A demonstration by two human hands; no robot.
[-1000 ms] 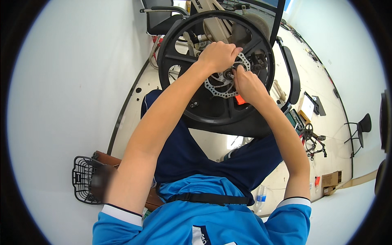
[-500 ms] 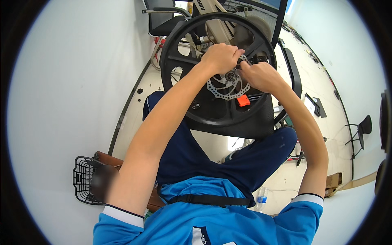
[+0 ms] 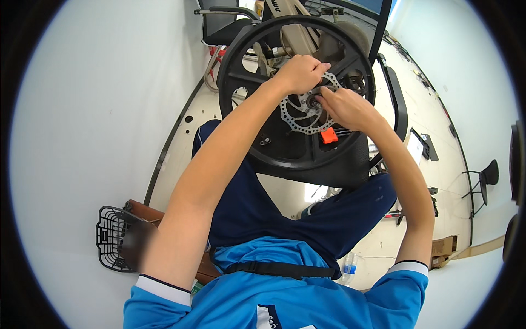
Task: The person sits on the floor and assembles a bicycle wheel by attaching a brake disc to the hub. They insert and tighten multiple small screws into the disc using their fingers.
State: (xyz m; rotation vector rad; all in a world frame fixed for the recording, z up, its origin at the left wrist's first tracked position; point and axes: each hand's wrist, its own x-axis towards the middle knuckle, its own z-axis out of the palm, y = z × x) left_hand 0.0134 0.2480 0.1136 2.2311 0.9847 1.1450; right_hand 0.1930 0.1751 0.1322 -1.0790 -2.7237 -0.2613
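Observation:
A black spoked wheel (image 3: 282, 163) lies flat in front of me, with a silver drilled brake disc (image 3: 302, 129) around its hub (image 3: 314, 102). My left hand (image 3: 300, 74) is closed over the far side of the disc, thumb against curled fingers; whatever it holds is hidden. On the disc's right side, my right hand (image 3: 348, 109) has its thumb and fingers bent together close to the hub. Anything pinched there is too small to make out. An orange-red plastic holder (image 3: 329, 135) rests on the wheel below my right hand, dark rods beside it.
Under the wheel is a black chair seat (image 3: 329, 174), with an armrest (image 3: 395, 98) at right. A beige bike frame (image 3: 302, 41) stands beyond the wheel. Another office chair (image 3: 222, 27) is at far left. A black wire basket (image 3: 112, 238) and a bottle (image 3: 349, 268) are nearer me.
My right hand has shifted slightly down and its fingertips now lie closer to the hub. My left hand stays at the disc's far side. The whole view has moved a little.

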